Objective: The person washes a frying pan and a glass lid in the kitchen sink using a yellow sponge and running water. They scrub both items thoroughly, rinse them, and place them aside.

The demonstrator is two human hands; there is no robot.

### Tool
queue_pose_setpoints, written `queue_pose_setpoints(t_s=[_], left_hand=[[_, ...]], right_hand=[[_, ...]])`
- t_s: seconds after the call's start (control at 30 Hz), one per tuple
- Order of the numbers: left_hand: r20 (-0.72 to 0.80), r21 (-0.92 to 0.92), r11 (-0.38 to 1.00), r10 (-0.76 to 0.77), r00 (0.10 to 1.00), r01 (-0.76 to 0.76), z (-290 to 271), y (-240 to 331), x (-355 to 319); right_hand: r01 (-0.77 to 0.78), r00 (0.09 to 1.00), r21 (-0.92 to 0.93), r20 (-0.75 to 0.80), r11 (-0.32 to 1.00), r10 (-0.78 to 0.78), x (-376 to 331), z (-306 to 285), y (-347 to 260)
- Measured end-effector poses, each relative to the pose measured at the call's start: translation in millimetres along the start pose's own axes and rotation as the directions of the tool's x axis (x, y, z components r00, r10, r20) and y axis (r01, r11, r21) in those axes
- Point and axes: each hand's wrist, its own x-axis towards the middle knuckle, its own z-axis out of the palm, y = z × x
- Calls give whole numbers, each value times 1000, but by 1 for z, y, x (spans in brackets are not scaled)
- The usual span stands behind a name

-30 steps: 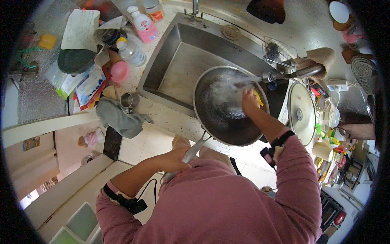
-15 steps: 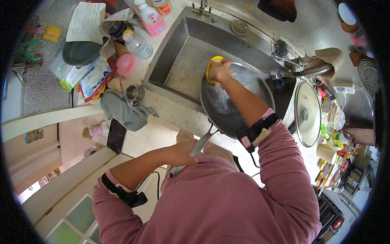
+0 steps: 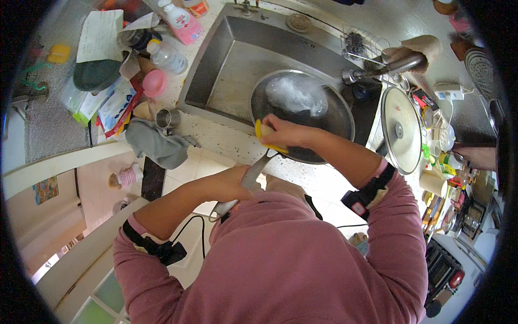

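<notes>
A dark frying pan (image 3: 333, 125) rests tilted over the near right part of the steel sink (image 3: 208, 65). My left hand (image 3: 235, 182) is closed round its grey handle (image 3: 256, 170), close to my body. My right hand (image 3: 286, 133) grips a yellow sponge (image 3: 273, 146) and presses it against the pan's near rim, beside the handle's base. Some of the sponge lies hidden under my fingers. From the faucet (image 3: 372, 73) at the right, water (image 3: 295, 96) sprays into the pan and spreads white over its far inner side.
Right of the sink stands a glass lid (image 3: 402, 129). A wire rack (image 3: 364, 46) with a dark scrubber sits behind the faucet. On the left counter are a pink pump bottle (image 3: 182, 22), a clear bottle (image 3: 167, 56), a pink bowl (image 3: 154, 83), a metal cup (image 3: 168, 118) and a grey cloth (image 3: 159, 143).
My right hand has brought the sponge from the pan's far left rim toward me, to the near rim by the handle. My left hand keeps its hold. The whole view has shifted slightly.
</notes>
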Motion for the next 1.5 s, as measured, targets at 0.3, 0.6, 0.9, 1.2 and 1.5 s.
queue_pose_setpoints(t_s=[0.3, 0.6, 0.9, 1.2, 1.5], left_hand=[[-12, -53, 997, -56, 998, 55, 5, -2, -1], [-3, -60, 994, -93, 996, 93, 9, 5, -4], [-23, -92, 993, -81, 996, 79, 13, 8, -4], [19, -118, 991, -58, 998, 60, 8, 9, -5], [-12, 22, 996, -90, 996, 90, 10, 2, 1]], right_hand=[[-8, 883, -442, 419, 897, 214, -104, -76, 79], [-302, 951, -934, -283, 190, 122, -32, -125, 124], [172, 933, -829, -37, 532, -359, 68, -93, 122], [7, 982, -812, 116, 583, 150, -73, -66, 98], [-336, 927, -942, -332, 6, -176, -55, -124, 148]])
